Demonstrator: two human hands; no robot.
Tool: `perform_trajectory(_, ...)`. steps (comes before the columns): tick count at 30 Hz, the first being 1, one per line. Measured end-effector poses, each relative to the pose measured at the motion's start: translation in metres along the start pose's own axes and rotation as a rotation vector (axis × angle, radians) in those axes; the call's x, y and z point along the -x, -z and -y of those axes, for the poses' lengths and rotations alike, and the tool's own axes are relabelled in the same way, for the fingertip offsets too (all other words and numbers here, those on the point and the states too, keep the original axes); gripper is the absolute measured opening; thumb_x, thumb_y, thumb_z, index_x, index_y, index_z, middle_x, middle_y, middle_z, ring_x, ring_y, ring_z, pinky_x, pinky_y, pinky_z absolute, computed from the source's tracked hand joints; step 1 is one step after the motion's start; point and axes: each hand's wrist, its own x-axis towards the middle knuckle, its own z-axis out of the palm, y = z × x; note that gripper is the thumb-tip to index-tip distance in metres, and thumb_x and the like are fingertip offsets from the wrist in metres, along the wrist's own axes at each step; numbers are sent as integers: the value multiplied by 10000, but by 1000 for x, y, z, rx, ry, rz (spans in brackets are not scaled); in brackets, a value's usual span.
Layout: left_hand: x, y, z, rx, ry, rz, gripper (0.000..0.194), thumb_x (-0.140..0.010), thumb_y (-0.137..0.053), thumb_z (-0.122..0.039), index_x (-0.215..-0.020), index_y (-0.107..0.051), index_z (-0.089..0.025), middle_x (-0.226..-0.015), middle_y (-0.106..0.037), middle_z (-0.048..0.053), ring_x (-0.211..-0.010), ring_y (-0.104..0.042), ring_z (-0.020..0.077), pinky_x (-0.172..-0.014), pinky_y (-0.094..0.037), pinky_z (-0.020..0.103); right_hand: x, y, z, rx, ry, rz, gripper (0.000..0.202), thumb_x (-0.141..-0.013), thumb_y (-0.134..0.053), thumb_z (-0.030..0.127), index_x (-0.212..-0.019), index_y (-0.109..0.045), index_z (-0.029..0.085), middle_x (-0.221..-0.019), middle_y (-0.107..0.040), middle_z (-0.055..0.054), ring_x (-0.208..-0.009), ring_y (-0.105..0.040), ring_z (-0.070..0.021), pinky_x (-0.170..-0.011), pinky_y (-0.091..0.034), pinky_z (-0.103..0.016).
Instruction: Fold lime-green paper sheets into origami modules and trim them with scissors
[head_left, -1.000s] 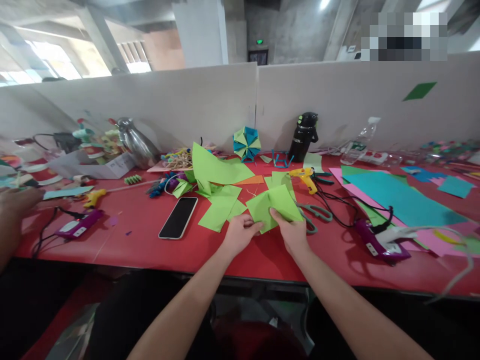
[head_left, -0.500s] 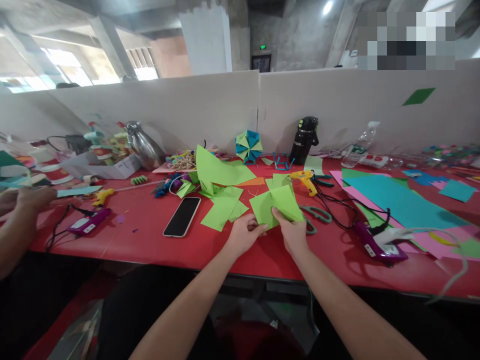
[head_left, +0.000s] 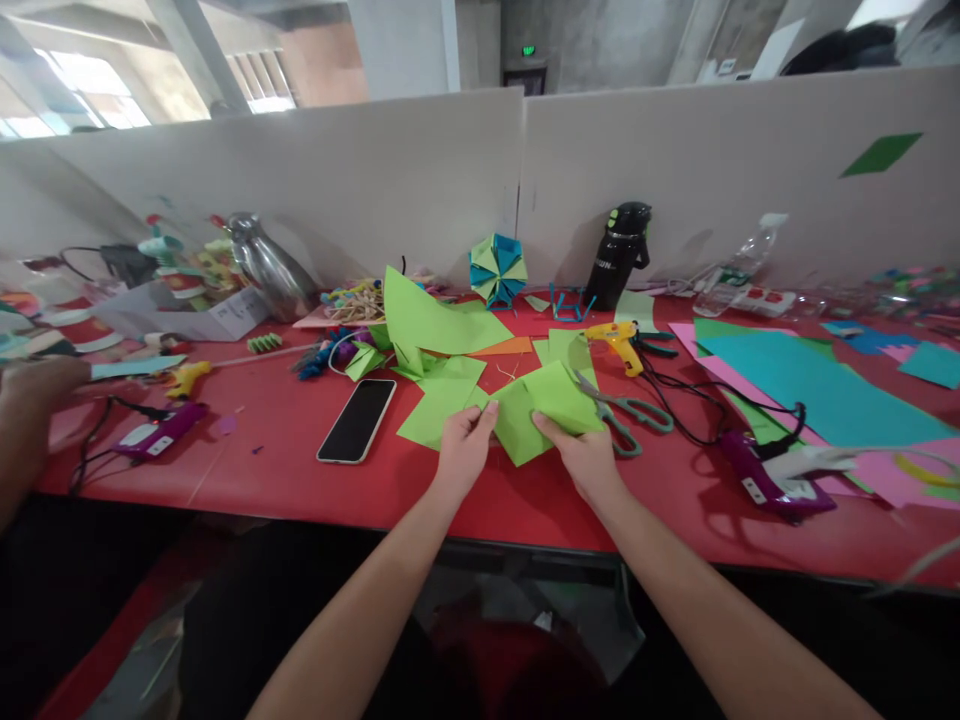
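Observation:
Between my two hands is a creased sheet of light green paper (head_left: 544, 405), held up a little over the red table. My left hand (head_left: 466, 440) pinches its left edge between thumb and fingers. On the other side, my right hand (head_left: 581, 445) grips the sheet with the thumb on top and the fingers hidden underneath. More light green paper pieces (head_left: 442, 395) lie just beyond my left hand. Scissors with grey-green handles (head_left: 634, 410) rest right beside my right hand, their blades partly behind the paper.
A phone (head_left: 358, 420) lies left of my hands. A yellow glue gun (head_left: 616, 342), a black bottle (head_left: 619, 260) and a blue-green paper ball (head_left: 498, 270) stand farther back. Purple power strips (head_left: 772, 480) flank me. Another person's hand (head_left: 45, 385) is at far left.
My left hand has moved from the sheet's lower edge up to its left edge. The paper has turned and its crease shows more. The view has tilted slightly downward.

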Motion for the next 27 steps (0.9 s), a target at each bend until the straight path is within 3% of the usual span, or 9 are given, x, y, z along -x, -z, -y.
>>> perform_trajectory(4, -2, 5, -2, 163, 147, 28, 511, -764, -774, -641, -698, -627, -156, -663, -667, 30, -615, -689, 187, -628, -599, 313, 2, 0, 4, 93, 40, 43, 375, -734, -867, 399, -1028, -798, 178, -1095, -811, -117, -1069, -750, -322, -995, -584, -468)
perform_trajectory(7, -3, 5, -1, 219, 189, 18, 492, -720, -826, -608, -728, -680, -138, -695, -705, 61, -672, -730, 216, -666, -614, 325, 6, 0, 10, 195, 60, 64, 307, -799, -810, 360, -1037, -789, 167, -1081, -804, -140, -1089, -734, -340, -1013, -563, -492)
perform_trajectory(9, -5, 5, 0, 207, 197, 9, 483, -721, -826, -599, -716, -676, -140, -696, -710, 60, -673, -731, 216, -659, -614, 321, 10, 0, 14, 266, 122, 84, 311, -870, -721, 302, -1149, -764, 173, -1171, -774, -149, -1163, -699, -335, -1057, -531, -498)
perform_trajectory(12, -9, 5, 0, 183, 191, -2, 473, -752, -801, -599, -707, -656, -151, -697, -702, 38, -650, -705, 190, -618, -593, 289, 15, 2, 16, 432, 363, 257, 522, -917, -546, 141, -1422, -628, 247, -1453, -621, -123, -1379, -559, -293, -1137, -471, -473)
perform_trajectory(15, -10, 7, -4, 191, 167, -10, 476, -781, -779, -611, -726, -646, -157, -675, -667, 12, -630, -663, 155, -577, -552, 240, 21, 4, 15, 569, 507, 448, 742, -860, -484, 34, -1537, -501, 335, -1653, -385, -81, -1431, -506, -283, -1134, -481, -466)
perform_trajectory(18, -7, 8, -10, 263, 189, 79, 504, -832, -719, -643, -738, -621, -159, -637, -606, -3, -582, -603, 123, -531, -502, 210, 25, 2, 15, 662, 517, 473, 811, -849, -561, 85, -1597, -397, 355, -1723, -220, -86, -1451, -477, -339, -1109, -500, -517)
perform_trajectory(23, -2, 7, -14, 129, 75, 175, 434, -794, -802, -554, -762, -618, -163, -698, -620, 1, -664, -601, 130, -613, -513, 226, 31, 1, 21, 741, 532, 579, 928, -839, -691, 253, -1650, -252, 353, -1765, 18, -59, -1600, -110, -402, -1179, -373, -614)
perform_trajectory(25, 0, 8, -15, 89, 47, 171, 411, -814, -785, -543, -768, -621, -169, -718, -626, 4, -684, -599, 136, -636, -515, 240, 31, 2, 27, 679, 466, 608, 901, -860, -713, 318, -1643, -269, 366, -1763, 88, -39, -1604, -98, -391, -1205, -332, -604)
perform_trajectory(27, 1, 8, -16, 73, 34, 165, 403, -846, -749, -549, -769, -618, -176, -717, -618, 2, -679, -586, 137, -635, -508, 246, 30, 2, 33, 544, 367, 562, 853, -880, -722, 381, -1626, -310, 373, -1767, 22, -48, -1586, -207, -368, -1207, -346, -566)
